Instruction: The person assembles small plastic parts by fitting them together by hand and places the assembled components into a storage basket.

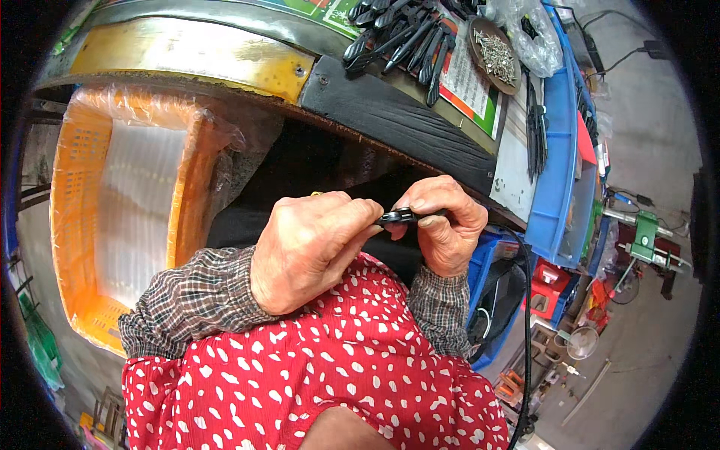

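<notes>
At the far left we see an orange crate [79, 225] lined with clear plastic film, standing below the tabletop [397, 112] edge. Next, our left hand [307, 251] has its grip pinched on one end of a small black part [400, 217], thumb and fingertips closed around it. Our right hand [446, 225] grasps the other end, so the part sits between both hands, just under the dark front of the tabletop. Above, a pile of black tools [405, 34] lies beside a round dish of small metal pieces [495, 56]. Rightmost stands a blue bin [555, 165].
</notes>
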Tool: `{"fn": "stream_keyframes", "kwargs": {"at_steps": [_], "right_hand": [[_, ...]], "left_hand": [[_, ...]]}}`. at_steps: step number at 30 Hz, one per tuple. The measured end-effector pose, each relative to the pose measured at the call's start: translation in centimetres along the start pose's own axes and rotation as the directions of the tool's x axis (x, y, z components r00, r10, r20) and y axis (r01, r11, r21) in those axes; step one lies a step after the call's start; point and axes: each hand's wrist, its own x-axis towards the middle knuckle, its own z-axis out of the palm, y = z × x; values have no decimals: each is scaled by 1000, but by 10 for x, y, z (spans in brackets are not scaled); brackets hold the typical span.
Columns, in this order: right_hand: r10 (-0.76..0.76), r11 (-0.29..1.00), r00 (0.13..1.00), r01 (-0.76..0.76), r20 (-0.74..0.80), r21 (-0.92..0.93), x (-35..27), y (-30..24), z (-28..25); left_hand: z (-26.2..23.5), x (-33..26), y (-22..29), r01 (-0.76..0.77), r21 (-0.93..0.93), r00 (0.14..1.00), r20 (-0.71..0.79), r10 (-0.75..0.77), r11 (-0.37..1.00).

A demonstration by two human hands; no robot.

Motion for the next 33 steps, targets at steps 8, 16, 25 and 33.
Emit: {"fn": "stream_keyframes", "kwargs": {"at_steps": [8,16,25,33], "right_hand": [[-9,1000,1000,9,9,-27,-1,2,0],[13,994,1000,-12,11,-112,-2,4,1],[160,985,985,-163,-61,-53,0,-1,8],[232,971,971,-235,-63,-49,0,1,10]], "left_hand": [[3,-2,-1,-71,154,997,26,68,986],[5,-2,-4,-32,69,999,6,32,997],[4,-2,-9,203,-250,978,101,-183,947],[3,-4,-7,569,-507,822,338,-458,648]]}}
